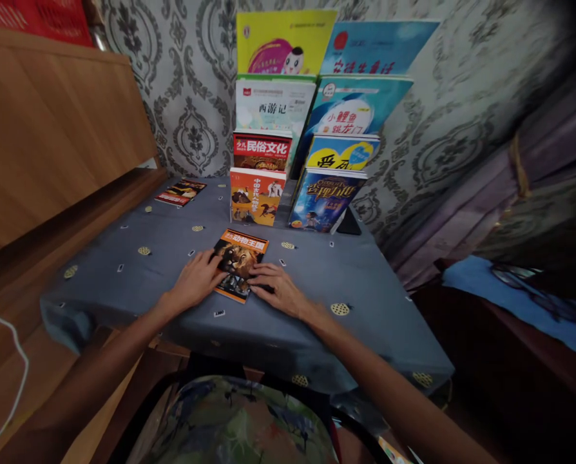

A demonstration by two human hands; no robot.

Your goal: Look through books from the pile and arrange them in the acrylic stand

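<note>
A small book with a lion on its dark cover and an orange title band (241,252) lies on the cloth-covered table (312,277) in front of me. At its left edge, my left hand (198,278) has fingers and thumb closed on the book. From the right, my right hand (279,289) reaches over the cover, its fingers and thumb on that side of the book. Parts of the picture and the lower cover are hidden by my fingers.
Behind the lion book stand two stepped columns of books, with an orange book (256,198) front left and a blue book (327,201) front right. Another book (180,192) lies far left. A wooden cabinet (66,122) borders the left; glasses (524,274) rest on blue cloth at right.
</note>
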